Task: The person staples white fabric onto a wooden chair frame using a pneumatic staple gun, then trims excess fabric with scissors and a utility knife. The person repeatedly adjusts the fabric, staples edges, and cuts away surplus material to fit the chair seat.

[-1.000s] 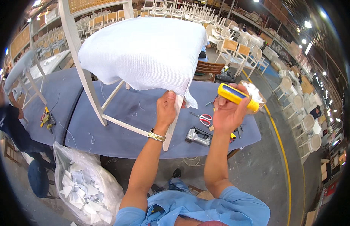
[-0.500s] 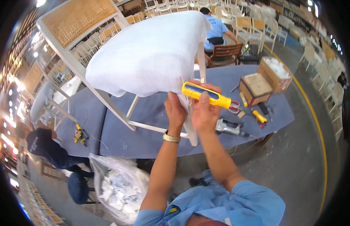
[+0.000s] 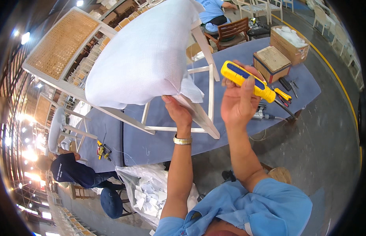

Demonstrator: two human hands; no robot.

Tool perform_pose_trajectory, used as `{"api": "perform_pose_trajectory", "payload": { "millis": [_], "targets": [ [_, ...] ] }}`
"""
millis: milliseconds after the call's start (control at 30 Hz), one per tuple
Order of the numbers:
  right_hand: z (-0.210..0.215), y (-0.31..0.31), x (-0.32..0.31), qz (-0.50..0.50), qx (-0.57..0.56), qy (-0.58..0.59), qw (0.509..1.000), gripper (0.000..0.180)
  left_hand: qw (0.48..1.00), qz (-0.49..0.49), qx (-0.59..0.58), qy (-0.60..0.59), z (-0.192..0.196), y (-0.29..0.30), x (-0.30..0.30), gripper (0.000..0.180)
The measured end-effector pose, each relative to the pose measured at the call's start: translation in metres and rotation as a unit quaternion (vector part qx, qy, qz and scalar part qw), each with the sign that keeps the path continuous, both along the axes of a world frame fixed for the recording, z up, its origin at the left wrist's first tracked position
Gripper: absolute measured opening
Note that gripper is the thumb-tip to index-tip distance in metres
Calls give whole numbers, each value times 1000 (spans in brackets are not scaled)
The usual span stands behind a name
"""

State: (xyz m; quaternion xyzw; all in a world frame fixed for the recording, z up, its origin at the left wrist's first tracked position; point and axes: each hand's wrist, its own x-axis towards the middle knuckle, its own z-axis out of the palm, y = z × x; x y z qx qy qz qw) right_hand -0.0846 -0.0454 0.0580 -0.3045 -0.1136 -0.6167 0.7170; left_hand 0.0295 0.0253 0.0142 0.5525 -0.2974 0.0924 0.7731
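A white wooden chair (image 3: pixel 198 114) with a cane back (image 3: pixel 63 37) stands tilted on the blue-covered table, its seat wrapped in white mesh fabric (image 3: pixel 139 59). My left hand (image 3: pixel 178 112) is closed round the top of the near leg, thumb against the fabric's lower corner; its other fingers are mostly hidden. A loose fabric flap (image 3: pixel 192 89) hangs just right of that leg. Held up to the right, apart from the chair, my right hand (image 3: pixel 242 100) grips a screwdriver (image 3: pixel 246 80) by its yellow and blue handle. Its thick butt points up-left, toward the seat.
On the table's (image 3: pixel 141 147) right lie a cardboard box (image 3: pixel 271 63), another box with white stuff (image 3: pixel 291 43), pliers (image 3: pixel 294 88) and a partly hidden air tool (image 3: pixel 261 114). A scrap bag (image 3: pixel 130 179) stands below. Co-workers sit behind (image 3: pixel 210 13) and at left (image 3: pixel 73 169).
My right hand has drawn the screwdriver away from the seat corner, up and to the right. The chair has tilted, and a fabric flap now shows beside the leg. My left hand stays at the corner.
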Motion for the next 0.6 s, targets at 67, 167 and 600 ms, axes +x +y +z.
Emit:
{"api": "perform_pose_trajectory", "payload": {
  "millis": [67, 167, 600],
  "targets": [
    [-17, 2, 24, -57, -79, 133, 986, 32, 999, -32, -39, 1, -2, -10, -1, 68],
    [-15, 14, 24, 4, -153, 145, 977, 25, 997, -53, -15, 52, -12, 6, 17, 72],
    [-292, -157, -159, -92, -107, 805, 577, 42, 995, 100, -11, 5, -10, -5, 1, 77]
  ]
}}
